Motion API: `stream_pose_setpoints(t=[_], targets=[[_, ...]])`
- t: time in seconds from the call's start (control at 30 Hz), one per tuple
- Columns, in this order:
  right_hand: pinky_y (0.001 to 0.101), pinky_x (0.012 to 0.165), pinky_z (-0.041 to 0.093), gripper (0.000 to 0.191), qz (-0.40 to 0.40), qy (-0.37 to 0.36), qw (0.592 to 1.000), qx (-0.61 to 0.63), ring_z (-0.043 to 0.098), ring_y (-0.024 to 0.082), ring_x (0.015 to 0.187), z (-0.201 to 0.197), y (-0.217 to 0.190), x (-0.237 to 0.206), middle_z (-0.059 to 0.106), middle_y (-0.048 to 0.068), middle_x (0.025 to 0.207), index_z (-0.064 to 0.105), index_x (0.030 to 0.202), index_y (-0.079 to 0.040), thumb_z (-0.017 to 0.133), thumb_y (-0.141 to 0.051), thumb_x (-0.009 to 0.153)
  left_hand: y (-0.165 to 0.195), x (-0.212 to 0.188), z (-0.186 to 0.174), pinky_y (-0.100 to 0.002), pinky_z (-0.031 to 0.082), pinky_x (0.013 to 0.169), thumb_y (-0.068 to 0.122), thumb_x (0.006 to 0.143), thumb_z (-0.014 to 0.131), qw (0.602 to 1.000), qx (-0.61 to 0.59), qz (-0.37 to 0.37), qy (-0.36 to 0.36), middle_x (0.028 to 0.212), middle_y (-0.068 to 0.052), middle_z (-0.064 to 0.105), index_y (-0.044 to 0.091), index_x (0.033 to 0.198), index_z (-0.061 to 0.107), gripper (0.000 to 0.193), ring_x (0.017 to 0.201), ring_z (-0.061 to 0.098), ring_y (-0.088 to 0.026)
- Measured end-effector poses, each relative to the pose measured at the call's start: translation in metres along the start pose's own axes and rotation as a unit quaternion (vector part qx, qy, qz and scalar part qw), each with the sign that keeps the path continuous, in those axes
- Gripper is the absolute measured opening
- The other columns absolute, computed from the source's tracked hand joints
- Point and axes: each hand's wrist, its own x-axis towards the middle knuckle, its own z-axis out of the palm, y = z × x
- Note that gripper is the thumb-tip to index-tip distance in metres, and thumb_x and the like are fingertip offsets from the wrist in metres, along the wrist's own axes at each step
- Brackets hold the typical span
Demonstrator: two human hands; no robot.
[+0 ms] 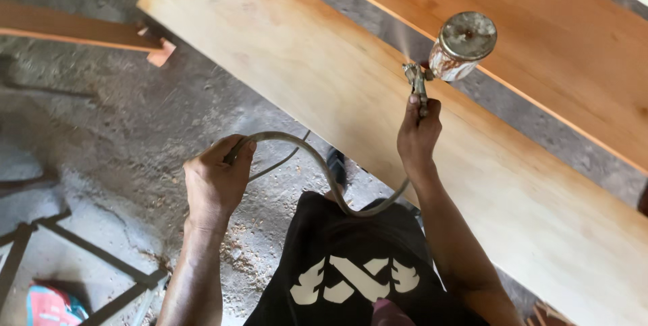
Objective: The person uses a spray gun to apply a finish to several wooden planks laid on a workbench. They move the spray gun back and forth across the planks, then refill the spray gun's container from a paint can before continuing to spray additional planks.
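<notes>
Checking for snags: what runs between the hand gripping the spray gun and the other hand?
In the head view, only the grey hose loops from the spray gun in the right hand to the left hand.

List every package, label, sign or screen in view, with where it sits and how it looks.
Printed graphic: on the front of the person's black shirt, bottom centre; bold white blocky shapes.
Teal and pink printed item: on the floor at bottom left, partly cut off; its kind cannot be told.
No signs or screens. The spray gun's metal cup shows only stains, no label.
</notes>
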Motion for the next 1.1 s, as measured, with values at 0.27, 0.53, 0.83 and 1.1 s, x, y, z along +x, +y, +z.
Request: stream_pose_setpoints(t=[0.27, 0.53, 0.83, 1.1], targets=[[0.0430, 0.057, 0.044, 0.041, -0.025, -0.079, 0.997, -0.005, 0.058, 0.026, 0.059, 0.188, -0.083, 0.047, 0.061, 0.010, 0.069, 0.051, 0.098, -0.003, 0.057, -0.043, 0.107, -0.070, 0.043, -0.051, -0.025, 0.044, 0.044, 0.016, 0.094, 0.077, 0.998, -0.006, -0.038, 0.053, 0.070, -0.004, 0.072, 0.006, 0.104, 0.079, 0.014, 0.055, 0.062, -0.005], [0.0422, 0.056, 0.044, 0.042, -0.088, -0.105, 0.990, 0.035, 0.057, 0.025, 0.058, 0.308, -0.128, 0.098, 0.059, 0.011, 0.068, 0.055, 0.098, -0.004, 0.058, -0.046, 0.105, -0.101, 0.074, -0.058, -0.024, 0.041, 0.042, 0.014, 0.094, 0.076, 0.994, -0.051, -0.067, 0.075, 0.069, -0.003, 0.072, 0.005, 0.106, 0.079, 0.015, 0.053, 0.059, -0.004], [0.0388, 0.055, 0.036, 0.049, -0.169, 0.041, 0.982, 0.069, 0.044, 0.017, 0.059, 0.280, -0.118, 0.262, 0.051, 0.006, 0.065, 0.058, 0.085, -0.001, 0.059, -0.044, 0.109, -0.071, 0.126, -0.038, -0.023, 0.044, 0.033, 0.007, 0.096, 0.068, 0.995, -0.097, 0.025, -0.009, 0.071, -0.008, 0.072, -0.003, 0.107, 0.075, 0.016, 0.046, 0.061, -0.008], [0.0489, 0.059, 0.045, 0.050, -0.224, 0.075, 0.971, 0.024, 0.061, 0.032, 0.062, 0.315, -0.144, 0.341, 0.065, 0.013, 0.069, 0.060, 0.085, -0.002, 0.062, -0.047, 0.107, 0.000, 0.171, -0.012, -0.035, 0.053, 0.047, 0.011, 0.090, 0.072, 0.993, -0.103, 0.048, -0.034, 0.077, -0.016, 0.072, -0.001, 0.109, 0.072, 0.022, 0.057, 0.071, -0.026]])
